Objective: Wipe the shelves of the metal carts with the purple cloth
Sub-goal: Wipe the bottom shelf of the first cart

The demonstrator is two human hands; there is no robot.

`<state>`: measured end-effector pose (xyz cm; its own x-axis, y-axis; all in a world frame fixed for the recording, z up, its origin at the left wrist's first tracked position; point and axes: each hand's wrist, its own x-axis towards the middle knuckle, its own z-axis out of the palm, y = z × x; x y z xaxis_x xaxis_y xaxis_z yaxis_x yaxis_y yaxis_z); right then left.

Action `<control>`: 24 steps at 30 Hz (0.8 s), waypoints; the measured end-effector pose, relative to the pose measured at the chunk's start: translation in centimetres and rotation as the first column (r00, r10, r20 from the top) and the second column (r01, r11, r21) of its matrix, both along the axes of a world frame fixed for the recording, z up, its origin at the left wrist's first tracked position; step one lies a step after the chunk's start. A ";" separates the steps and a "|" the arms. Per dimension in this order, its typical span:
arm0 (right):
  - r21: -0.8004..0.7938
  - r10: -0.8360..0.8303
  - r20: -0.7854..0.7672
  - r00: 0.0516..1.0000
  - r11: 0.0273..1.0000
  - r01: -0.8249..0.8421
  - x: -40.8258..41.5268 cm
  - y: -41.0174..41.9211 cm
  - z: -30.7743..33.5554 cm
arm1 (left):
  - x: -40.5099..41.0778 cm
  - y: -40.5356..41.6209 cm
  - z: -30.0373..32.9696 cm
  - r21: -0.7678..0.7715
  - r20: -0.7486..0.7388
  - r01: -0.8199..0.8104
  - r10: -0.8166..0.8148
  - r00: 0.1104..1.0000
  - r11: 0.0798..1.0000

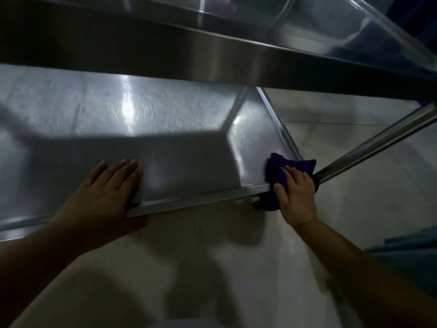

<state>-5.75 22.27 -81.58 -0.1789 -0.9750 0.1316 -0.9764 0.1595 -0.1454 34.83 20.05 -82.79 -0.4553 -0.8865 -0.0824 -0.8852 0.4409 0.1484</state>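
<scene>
The lower shelf point(123, 119) of a metal cart fills the middle of the view, shiny with a raised rim along its near edge. My left hand point(104, 192) rests flat on the shelf at that near rim, fingers straight. The purple cloth point(276, 169) lies bunched on the shelf's near right corner and hangs over the rim. My right hand point(295, 195) presses down on the cloth with fingers straight, thumb at the rim.
The cart's upper shelf point(212, 55) overhangs close above, across the whole top of the view. A metal post point(378, 143) slants up right from the corner by the cloth. Pale tiled floor point(236, 256) lies below; a blue fabric point(413, 252) shows at the right edge.
</scene>
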 end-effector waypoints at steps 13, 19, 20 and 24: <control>0.327 0.119 -0.195 0.974 0.944 -0.050 -0.2 -19.2 1.7 | 0.3 -0.6 -0.6 -0.079 0.056 0.023 -0.019 0.998 0.997; 0.243 -0.104 -0.052 0.993 0.963 0.113 8.9 -25.0 1.2 | 0.2 -0.8 -1.1 -0.103 0.061 0.013 -0.007 0.998 0.995; 0.238 -0.055 -0.042 0.998 0.969 0.064 11.0 -25.6 0.9 | 0.2 -0.8 -1.1 -0.106 0.061 0.010 -0.004 0.998 0.994; 0.228 0.271 -0.042 0.962 0.940 -0.255 21.0 -24.7 -0.2 | 0.0 -0.9 -1.1 -0.102 0.054 0.001 0.005 0.999 0.995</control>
<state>15.29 -2.42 -81.80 0.0896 -0.9922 -0.0869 -0.9944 -0.0842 -0.0641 34.83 19.14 -83.84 -0.4510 -0.8924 -0.0166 -0.8916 0.4496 0.0545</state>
